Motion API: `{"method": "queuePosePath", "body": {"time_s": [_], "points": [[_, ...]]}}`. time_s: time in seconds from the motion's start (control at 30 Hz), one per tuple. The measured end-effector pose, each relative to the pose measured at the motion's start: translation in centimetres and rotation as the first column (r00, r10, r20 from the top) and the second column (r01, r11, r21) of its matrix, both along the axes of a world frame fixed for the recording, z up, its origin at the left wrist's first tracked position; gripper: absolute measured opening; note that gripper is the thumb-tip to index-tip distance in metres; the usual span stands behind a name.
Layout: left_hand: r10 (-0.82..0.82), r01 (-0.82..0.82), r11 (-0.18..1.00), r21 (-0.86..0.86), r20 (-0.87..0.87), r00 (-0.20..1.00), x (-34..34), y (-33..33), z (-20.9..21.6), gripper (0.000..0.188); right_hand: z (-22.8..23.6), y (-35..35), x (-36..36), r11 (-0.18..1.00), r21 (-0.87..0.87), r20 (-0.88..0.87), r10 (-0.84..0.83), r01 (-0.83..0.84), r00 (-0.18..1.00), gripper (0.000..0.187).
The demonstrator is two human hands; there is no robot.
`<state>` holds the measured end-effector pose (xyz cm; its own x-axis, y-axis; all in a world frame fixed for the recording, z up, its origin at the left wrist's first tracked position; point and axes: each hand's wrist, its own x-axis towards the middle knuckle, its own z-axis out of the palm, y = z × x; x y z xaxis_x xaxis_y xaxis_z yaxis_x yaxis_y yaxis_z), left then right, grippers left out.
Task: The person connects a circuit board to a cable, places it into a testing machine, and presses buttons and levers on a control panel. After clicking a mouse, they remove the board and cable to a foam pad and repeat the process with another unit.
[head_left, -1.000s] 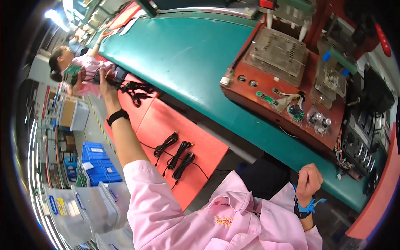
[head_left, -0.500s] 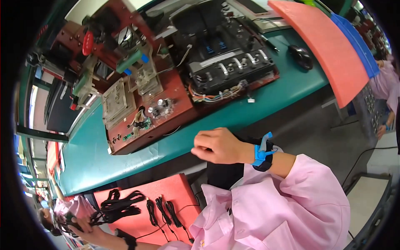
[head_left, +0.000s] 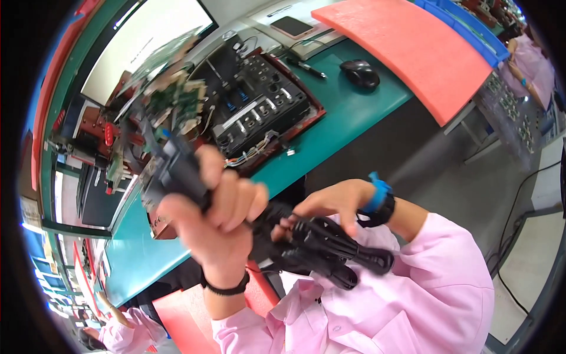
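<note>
My left hand (head_left: 227,215) is raised in front of the bench, blurred, its fingers closed around black cables (head_left: 180,177) that are smeared by motion. Just above them are blurred green circuit boards (head_left: 177,97); whether these hang from my left hand I cannot tell. My right hand (head_left: 339,200) is bent over a looped bundle of black cables (head_left: 330,248) in front of my chest, thumb and fingers gripping it. The loops dangle toward my lap.
Behind my hands, a black test fixture (head_left: 259,112) with metal handles stands on the green bench (head_left: 377,100). A mouse (head_left: 359,75), a pen (head_left: 306,68) and a phone (head_left: 292,26) lie beyond it. A pink foam sheet (head_left: 413,53) and blue tray (head_left: 466,29) are at right. Other people work at both sides.
My left hand has risen from the pink foam at lower left to the middle, carrying black cables. My right hand, empty before, now grips a cable bundle. The view has shifted.
</note>
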<state>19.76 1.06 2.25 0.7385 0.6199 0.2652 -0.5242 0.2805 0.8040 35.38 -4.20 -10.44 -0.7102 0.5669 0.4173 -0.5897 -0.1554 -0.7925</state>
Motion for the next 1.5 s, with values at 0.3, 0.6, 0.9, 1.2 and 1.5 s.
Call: {"method": "queuePosePath", "body": {"time_s": [0.3, 0.6, 0.9, 1.2, 1.5], "points": [[-0.092, 0.090, 0.995, 0.032, 0.056, 0.994, 14.4, -2.2, 1.9, 0.032, 7.4, -7.1, 5.8, 0.234, 0.308, 0.416, -0.905, 0.922, 0.091, 0.043], [-0.467, 0.538, 0.807, -0.244, 0.293, 0.834, 19.8, 0.6, 1.2, 0.030, 6.5, -8.2, 9.2, 0.133, -0.128, 0.269, -0.949, 0.983, 0.163, 0.102], [-0.216, 0.253, 0.918, -0.305, 0.150, 0.965, 22.3, 0.5, 0.3, 0.029, 0.5, -5.6, 6.8, 0.154, -0.114, 0.291, -0.939, 0.982, 0.181, 0.095], [-0.171, 0.171, 0.973, -0.153, 0.014, 0.985, 22.7, 1.2, 2.0, 0.029, 2.2, -9.1, 8.6, -0.018, 0.062, 0.557, -0.829, 0.998, -0.049, 0.074], [-0.657, 0.667, 0.743, -0.060, -0.254, 0.709, 23.8, -0.3, 0.4, 0.070, 16.0, -17.4, 14.2, -0.066, 0.236, 0.127, -0.987, 0.970, -0.098, 0.070]]}}
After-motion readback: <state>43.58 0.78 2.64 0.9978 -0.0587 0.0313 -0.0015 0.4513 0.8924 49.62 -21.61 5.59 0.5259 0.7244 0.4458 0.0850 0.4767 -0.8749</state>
